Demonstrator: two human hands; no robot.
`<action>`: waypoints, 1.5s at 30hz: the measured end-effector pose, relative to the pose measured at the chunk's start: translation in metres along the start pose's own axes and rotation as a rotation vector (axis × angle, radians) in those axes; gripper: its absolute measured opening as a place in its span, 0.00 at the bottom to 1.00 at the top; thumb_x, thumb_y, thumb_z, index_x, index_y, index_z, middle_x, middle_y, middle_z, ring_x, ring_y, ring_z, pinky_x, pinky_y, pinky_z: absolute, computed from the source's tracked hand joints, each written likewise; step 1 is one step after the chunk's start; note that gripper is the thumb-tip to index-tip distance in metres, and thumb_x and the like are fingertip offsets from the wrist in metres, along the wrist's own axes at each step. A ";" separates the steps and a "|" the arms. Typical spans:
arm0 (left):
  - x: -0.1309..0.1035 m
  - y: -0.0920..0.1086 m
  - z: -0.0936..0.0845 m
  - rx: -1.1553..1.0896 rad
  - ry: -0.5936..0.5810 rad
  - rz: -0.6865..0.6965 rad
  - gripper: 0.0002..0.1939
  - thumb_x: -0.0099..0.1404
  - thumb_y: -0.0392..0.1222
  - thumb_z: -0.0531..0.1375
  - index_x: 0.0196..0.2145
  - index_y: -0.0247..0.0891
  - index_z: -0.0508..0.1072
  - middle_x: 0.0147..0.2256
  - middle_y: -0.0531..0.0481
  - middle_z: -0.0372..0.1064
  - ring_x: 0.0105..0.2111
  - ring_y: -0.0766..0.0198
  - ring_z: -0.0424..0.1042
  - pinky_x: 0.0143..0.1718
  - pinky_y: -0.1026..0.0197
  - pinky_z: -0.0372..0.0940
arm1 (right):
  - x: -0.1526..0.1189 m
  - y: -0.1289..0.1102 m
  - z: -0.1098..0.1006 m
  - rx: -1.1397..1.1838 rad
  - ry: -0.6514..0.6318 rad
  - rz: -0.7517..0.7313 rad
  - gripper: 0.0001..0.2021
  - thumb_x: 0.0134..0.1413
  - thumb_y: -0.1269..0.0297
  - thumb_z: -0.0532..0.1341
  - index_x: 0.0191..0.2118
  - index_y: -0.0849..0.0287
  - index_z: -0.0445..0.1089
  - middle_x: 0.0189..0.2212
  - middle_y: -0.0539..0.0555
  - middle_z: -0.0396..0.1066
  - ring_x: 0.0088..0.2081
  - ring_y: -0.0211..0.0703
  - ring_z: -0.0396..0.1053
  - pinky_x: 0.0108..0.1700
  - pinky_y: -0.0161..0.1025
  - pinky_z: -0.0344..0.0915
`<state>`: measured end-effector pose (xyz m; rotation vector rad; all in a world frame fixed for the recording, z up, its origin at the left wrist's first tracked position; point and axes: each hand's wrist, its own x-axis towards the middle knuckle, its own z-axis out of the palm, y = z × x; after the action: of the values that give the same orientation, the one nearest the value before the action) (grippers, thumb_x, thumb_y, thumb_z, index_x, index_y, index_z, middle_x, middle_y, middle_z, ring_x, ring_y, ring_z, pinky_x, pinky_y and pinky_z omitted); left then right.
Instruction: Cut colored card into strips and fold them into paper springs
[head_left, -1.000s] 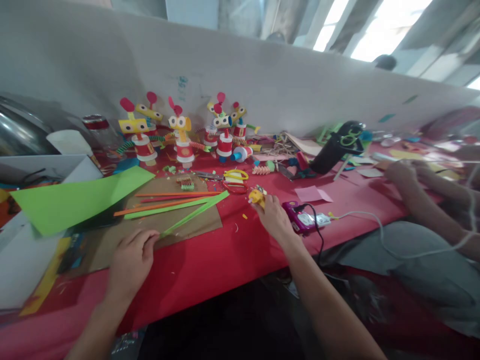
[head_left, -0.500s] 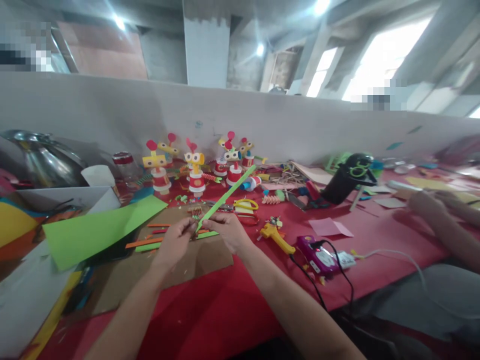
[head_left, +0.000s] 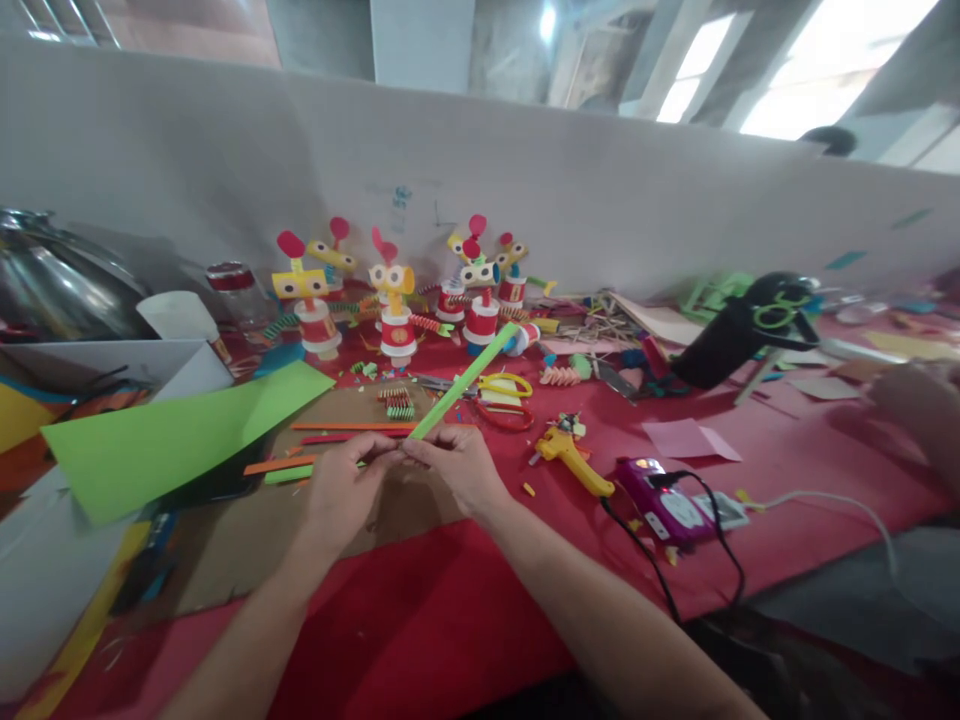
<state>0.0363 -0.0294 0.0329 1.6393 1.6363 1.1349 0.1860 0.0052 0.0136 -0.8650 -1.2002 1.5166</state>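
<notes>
A light green paper strip (head_left: 466,388) slants up and to the right from between my fingertips. My left hand (head_left: 351,482) pinches its lower end, and my right hand (head_left: 459,462) holds it from the other side, the fingertips of both hands almost touching. Under and beside them lies brown cardboard (head_left: 240,545), with orange strips (head_left: 279,465), a red strip and another green strip on it. A small folded paper spring (head_left: 397,403) rests just beyond my hands. Scissors with yellow and red handles (head_left: 506,400) lie right behind the green strip.
Several paper-cup figures (head_left: 319,328) stand along the white partition. On the right are a yellow glue gun (head_left: 574,462), a purple power socket (head_left: 664,505) with cables, and a black bottle (head_left: 727,335). Green paper (head_left: 180,435) lies left. Another person's hand (head_left: 915,410) shows at the right edge.
The view has tilted downward, so things sit higher in the picture. My fingertips have come closer together on the green strip, which both hands still hold.
</notes>
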 end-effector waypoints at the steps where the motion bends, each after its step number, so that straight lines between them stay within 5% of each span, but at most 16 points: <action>1: 0.000 0.000 -0.001 0.012 0.002 0.005 0.12 0.57 0.50 0.60 0.30 0.40 0.77 0.29 0.51 0.77 0.31 0.59 0.73 0.36 0.59 0.65 | 0.000 -0.001 -0.001 0.016 -0.015 -0.005 0.11 0.38 0.58 0.71 0.27 0.60 0.78 0.24 0.50 0.75 0.26 0.35 0.68 0.33 0.34 0.64; 14: -0.001 -0.002 -0.017 0.174 -0.104 0.081 0.09 0.61 0.45 0.56 0.30 0.41 0.73 0.28 0.53 0.73 0.29 0.63 0.69 0.33 0.62 0.60 | 0.004 -0.009 -0.010 0.122 0.070 0.020 0.10 0.38 0.59 0.72 0.23 0.60 0.76 0.19 0.49 0.73 0.23 0.34 0.67 0.30 0.33 0.63; 20: -0.001 0.002 -0.012 0.047 -0.085 0.014 0.13 0.57 0.47 0.60 0.39 0.42 0.75 0.38 0.50 0.77 0.38 0.58 0.73 0.43 0.58 0.63 | 0.002 -0.005 -0.004 0.117 0.133 -0.031 0.09 0.39 0.61 0.72 0.22 0.59 0.75 0.18 0.48 0.71 0.23 0.34 0.66 0.29 0.33 0.62; 27: -0.001 -0.004 -0.015 0.139 -0.105 0.030 0.09 0.60 0.46 0.57 0.32 0.42 0.75 0.32 0.52 0.76 0.34 0.59 0.72 0.39 0.59 0.61 | -0.002 -0.007 0.000 0.112 0.056 0.006 0.09 0.37 0.60 0.72 0.24 0.60 0.76 0.20 0.49 0.73 0.23 0.34 0.67 0.29 0.33 0.64; 38: 0.005 -0.006 -0.033 0.227 -0.177 0.054 0.09 0.60 0.46 0.55 0.32 0.42 0.74 0.30 0.53 0.75 0.32 0.59 0.72 0.36 0.60 0.62 | 0.003 -0.011 -0.008 0.193 0.134 -0.008 0.09 0.38 0.61 0.72 0.21 0.60 0.74 0.18 0.48 0.72 0.22 0.33 0.67 0.28 0.32 0.62; 45: 0.001 -0.001 -0.019 0.165 -0.090 0.068 0.13 0.61 0.49 0.57 0.39 0.42 0.75 0.37 0.50 0.77 0.38 0.58 0.74 0.41 0.59 0.63 | -0.003 0.000 0.006 0.221 0.145 -0.007 0.09 0.38 0.60 0.72 0.22 0.60 0.75 0.20 0.49 0.73 0.23 0.35 0.67 0.31 0.34 0.64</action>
<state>0.0200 -0.0318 0.0413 1.8352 1.6655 0.9647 0.1811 0.0002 0.0147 -0.8059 -0.9107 1.5207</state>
